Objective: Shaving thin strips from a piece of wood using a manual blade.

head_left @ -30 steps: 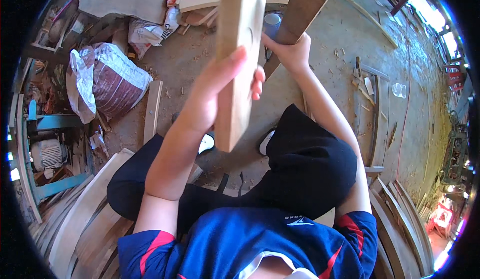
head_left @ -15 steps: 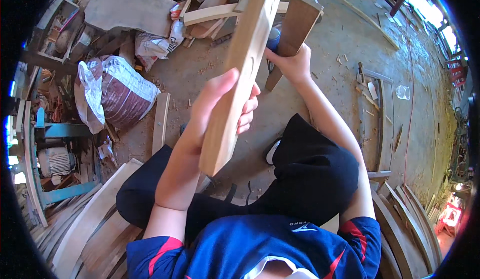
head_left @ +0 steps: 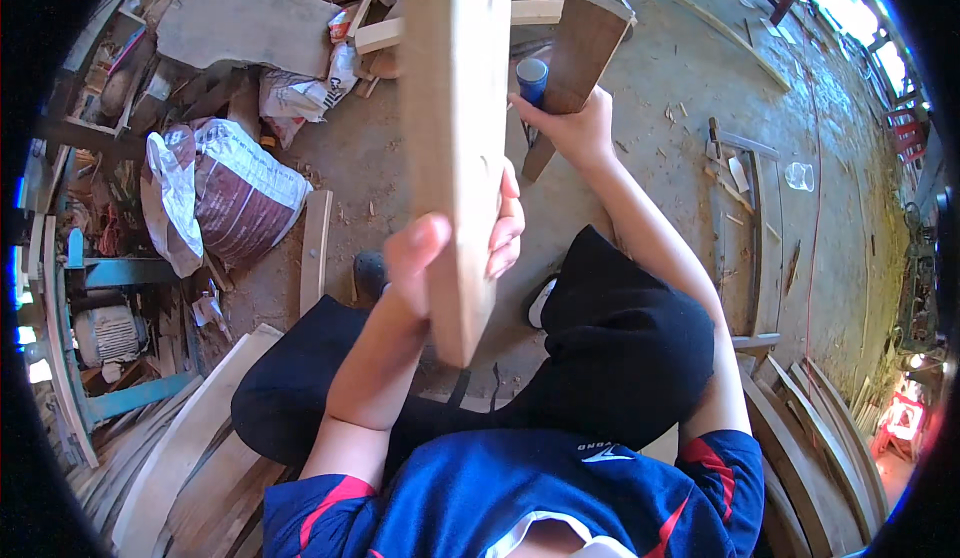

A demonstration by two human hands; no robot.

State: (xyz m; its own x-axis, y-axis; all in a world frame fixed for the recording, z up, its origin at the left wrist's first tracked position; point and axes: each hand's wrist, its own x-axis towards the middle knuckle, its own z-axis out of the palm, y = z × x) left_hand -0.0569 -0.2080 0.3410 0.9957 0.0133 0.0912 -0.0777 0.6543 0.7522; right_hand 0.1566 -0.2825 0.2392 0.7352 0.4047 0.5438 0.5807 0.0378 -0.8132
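Clamped near the lower end in the left hand (head_left: 402, 270), with thumb and fingers on opposite sides: a long pale timber (head_left: 452, 148), raised above the floor (head_left: 660, 223). Clamped in the right hand (head_left: 580, 130), apart from the left: a darker wooden piece (head_left: 588, 46), tilted. Just beside the right thumb: a blue cylinder (head_left: 531, 80), contact impossible to tell. On the floor, far left: a white-and-maroon sack (head_left: 250, 193); far right: a clear plastic cup (head_left: 799, 176).
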